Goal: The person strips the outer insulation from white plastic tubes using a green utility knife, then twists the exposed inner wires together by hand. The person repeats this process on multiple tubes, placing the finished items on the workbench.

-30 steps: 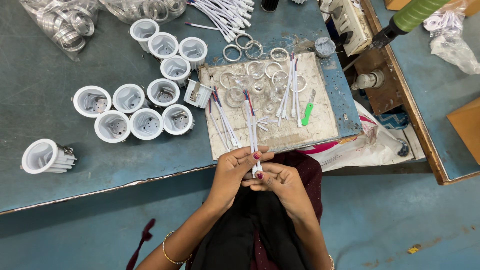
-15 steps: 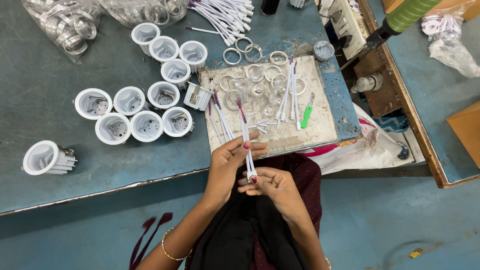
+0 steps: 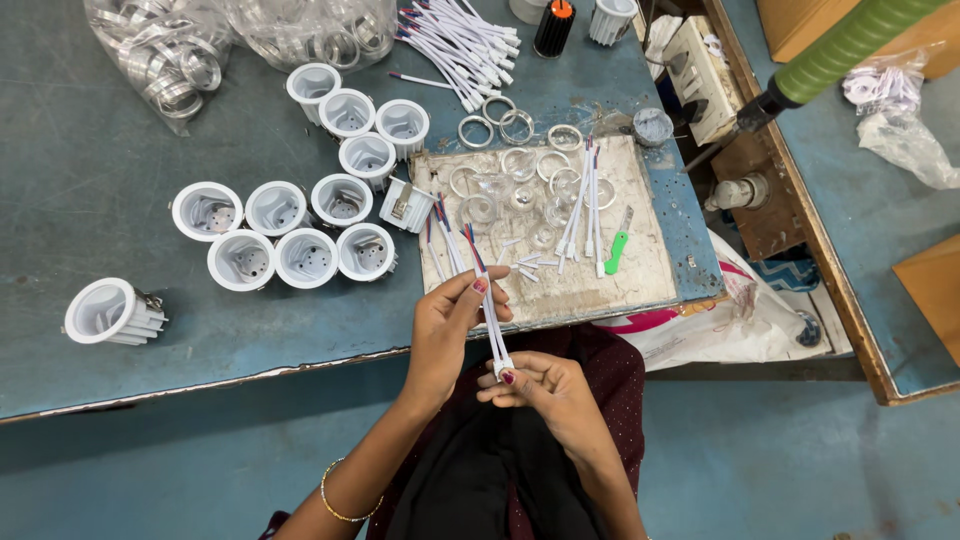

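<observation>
Currently both hands hold one short white wire lead (image 3: 492,315) over the near edge of the desk (image 3: 120,150), just above the lap. Left hand (image 3: 445,325) pinches the upper stretch between thumb and fingers, closed narrow on the lead; red and blue stripped ends poke out above. Right hand (image 3: 545,390) pinches the small white connector end at the bottom, fingers also closed tight on it.

Handling, as a judgement: lead looks very light, thin and floppy, bends wherever it's not supported, so two grip points keep it straight. Insulation is probably smooth and a bit slippery; connector body is the stiffest part and the best hold. Bare ends look fragile; avoid pinching there.

Nearby: worn work board (image 3: 560,260) with more leads, clear rings and a green-handled tool (image 3: 615,250); white round lamp housings (image 3: 300,225) cluster to the left; a pile of spare leads (image 3: 460,30) at the far edge.
</observation>
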Tool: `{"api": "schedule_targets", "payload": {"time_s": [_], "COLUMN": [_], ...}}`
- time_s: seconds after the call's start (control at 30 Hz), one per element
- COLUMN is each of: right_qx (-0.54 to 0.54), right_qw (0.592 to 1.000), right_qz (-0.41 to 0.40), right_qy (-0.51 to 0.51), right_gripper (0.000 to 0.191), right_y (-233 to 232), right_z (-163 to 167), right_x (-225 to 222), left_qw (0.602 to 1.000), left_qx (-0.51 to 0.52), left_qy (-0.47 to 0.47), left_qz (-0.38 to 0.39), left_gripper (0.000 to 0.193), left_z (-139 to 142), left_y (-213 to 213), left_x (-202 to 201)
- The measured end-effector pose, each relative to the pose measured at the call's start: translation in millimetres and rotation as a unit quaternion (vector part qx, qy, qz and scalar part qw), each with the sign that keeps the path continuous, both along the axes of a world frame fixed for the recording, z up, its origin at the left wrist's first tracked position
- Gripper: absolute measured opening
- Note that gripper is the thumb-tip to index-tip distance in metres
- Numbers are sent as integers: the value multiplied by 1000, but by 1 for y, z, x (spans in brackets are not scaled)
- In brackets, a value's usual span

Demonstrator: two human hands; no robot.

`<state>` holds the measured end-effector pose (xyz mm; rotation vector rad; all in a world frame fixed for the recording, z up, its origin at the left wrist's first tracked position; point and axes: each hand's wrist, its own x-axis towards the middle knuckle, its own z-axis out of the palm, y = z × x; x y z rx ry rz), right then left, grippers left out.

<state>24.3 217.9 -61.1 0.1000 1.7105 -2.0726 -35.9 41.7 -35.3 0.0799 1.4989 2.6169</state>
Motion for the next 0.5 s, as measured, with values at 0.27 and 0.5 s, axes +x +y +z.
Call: {"api": "schedule_targets", "payload": {"time_s": [0.27,0.5], "right_qx": [-7,-10], "right_qw": [1000,1000], "right_qz": [8,15], "right_qy": [1,0], "right_gripper": [30,31], "right_y": [2,2], "right_z": [-2,-4], "right_x": [0,2], "left_qw": [1000,999], "left_qx": [5,-2], "left_qy": [8,33], "left_qz": [0,6], "left_gripper": [32,30], "left_z": [-8,-14], "left_y": [1,2], "left_x": [0,1]}}
